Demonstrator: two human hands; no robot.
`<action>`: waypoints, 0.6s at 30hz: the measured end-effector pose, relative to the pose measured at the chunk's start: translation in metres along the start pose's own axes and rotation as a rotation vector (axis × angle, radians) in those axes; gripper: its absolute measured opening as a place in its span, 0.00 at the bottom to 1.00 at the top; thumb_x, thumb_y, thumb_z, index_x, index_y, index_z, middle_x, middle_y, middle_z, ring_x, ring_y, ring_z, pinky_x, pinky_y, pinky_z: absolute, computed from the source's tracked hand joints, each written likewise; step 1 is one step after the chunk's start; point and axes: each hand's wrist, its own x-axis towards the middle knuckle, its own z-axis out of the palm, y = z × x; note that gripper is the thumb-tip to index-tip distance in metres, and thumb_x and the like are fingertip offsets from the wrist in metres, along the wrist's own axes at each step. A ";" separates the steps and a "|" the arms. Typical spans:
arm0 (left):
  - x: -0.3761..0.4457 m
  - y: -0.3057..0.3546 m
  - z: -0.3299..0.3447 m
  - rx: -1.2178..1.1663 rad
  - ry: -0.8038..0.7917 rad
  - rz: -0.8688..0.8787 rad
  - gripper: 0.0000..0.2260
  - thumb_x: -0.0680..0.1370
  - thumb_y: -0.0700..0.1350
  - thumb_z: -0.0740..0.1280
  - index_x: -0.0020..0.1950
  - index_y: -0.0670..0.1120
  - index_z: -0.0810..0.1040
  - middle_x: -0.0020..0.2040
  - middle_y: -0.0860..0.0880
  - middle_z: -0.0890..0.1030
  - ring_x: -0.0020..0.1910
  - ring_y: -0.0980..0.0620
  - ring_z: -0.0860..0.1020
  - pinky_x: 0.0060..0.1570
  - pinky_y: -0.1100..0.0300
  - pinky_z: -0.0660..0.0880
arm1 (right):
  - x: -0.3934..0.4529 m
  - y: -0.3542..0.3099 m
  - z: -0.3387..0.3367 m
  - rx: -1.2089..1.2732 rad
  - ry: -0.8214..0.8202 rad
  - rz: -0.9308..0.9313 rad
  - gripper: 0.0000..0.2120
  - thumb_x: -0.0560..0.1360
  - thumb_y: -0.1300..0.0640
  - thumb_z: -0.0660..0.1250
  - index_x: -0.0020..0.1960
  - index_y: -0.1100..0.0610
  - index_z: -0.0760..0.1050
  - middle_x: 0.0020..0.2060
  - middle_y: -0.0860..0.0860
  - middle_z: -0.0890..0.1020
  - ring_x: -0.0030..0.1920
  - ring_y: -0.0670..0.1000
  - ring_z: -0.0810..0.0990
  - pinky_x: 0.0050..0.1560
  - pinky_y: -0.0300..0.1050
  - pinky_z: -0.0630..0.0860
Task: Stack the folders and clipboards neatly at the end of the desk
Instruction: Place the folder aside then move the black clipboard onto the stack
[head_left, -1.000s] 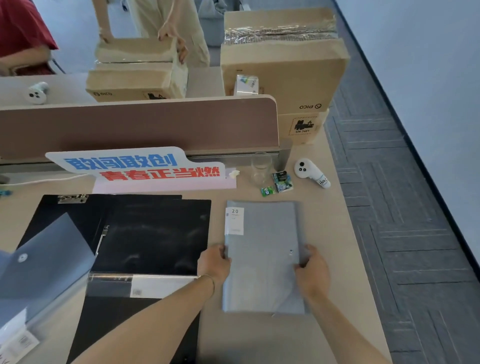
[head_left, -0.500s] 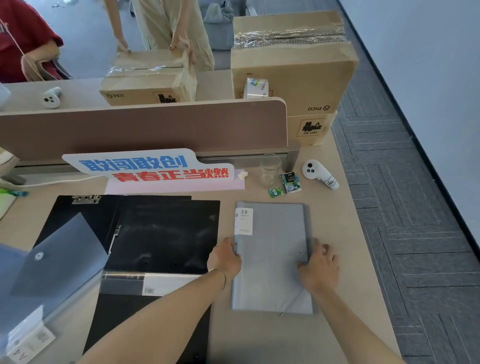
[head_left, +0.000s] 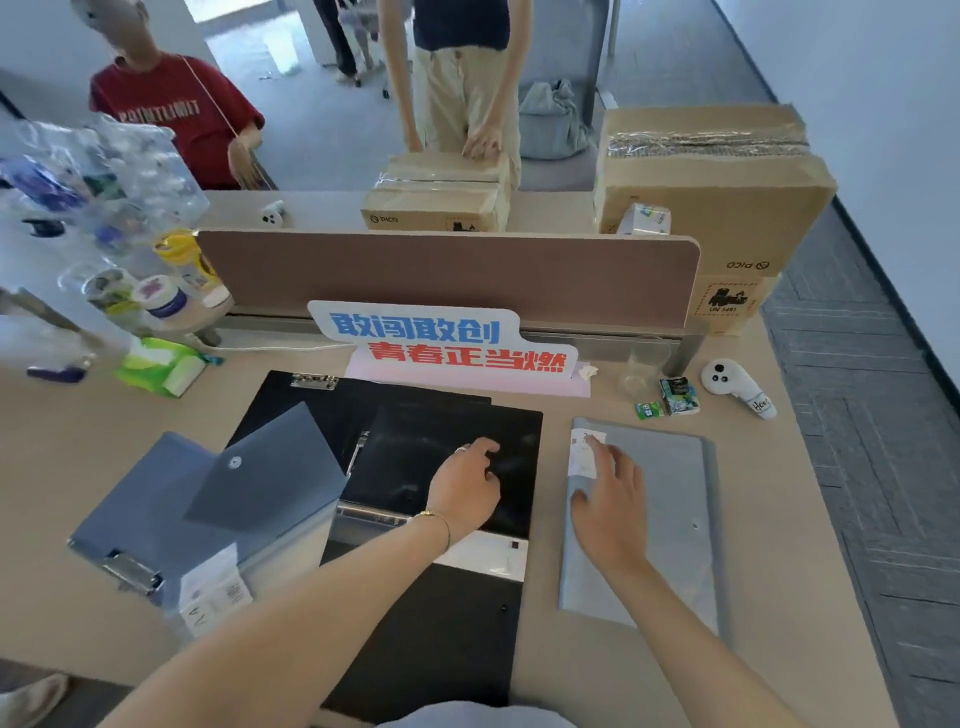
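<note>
A grey folder with a white label lies flat near the desk's right end. My right hand hovers over its left part, fingers spread, holding nothing. My left hand rests with curled fingers on a black folder in the middle of the desk; no grip shows. Under it lie a black clipboard with a metal clip and another black folder nearer me. At the left, a blue-grey clipboard sits under a translucent snap folder.
A printed sign stands against the brown divider. A glass, small packets and a white controller sit behind the grey folder. Cardboard boxes rise at the back right. Wipes and clutter fill the left. Two people stand behind the divider.
Both hands let go of the grey folder. My left hand moved left onto the black folder; my right hand slid toward the grey folder's label. The camera tilted up.
</note>
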 end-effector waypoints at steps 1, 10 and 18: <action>-0.005 -0.011 -0.009 -0.019 -0.005 -0.031 0.19 0.82 0.41 0.65 0.73 0.52 0.72 0.63 0.50 0.80 0.55 0.51 0.82 0.58 0.60 0.81 | -0.004 -0.008 0.005 0.013 -0.020 0.001 0.33 0.75 0.59 0.71 0.76 0.51 0.62 0.75 0.54 0.67 0.74 0.57 0.65 0.71 0.55 0.70; -0.039 -0.120 -0.059 -0.127 0.049 -0.305 0.17 0.82 0.41 0.61 0.70 0.52 0.73 0.64 0.49 0.78 0.49 0.51 0.82 0.49 0.56 0.84 | -0.045 -0.036 0.043 0.192 -0.320 0.260 0.25 0.80 0.63 0.60 0.77 0.59 0.63 0.72 0.59 0.71 0.72 0.61 0.69 0.71 0.53 0.66; -0.058 -0.191 -0.083 -0.260 0.046 -0.502 0.18 0.86 0.47 0.52 0.75 0.49 0.67 0.66 0.45 0.77 0.57 0.48 0.78 0.57 0.55 0.73 | -0.053 -0.030 0.073 0.228 -0.481 0.426 0.17 0.74 0.68 0.64 0.61 0.58 0.76 0.55 0.52 0.80 0.56 0.57 0.78 0.59 0.50 0.74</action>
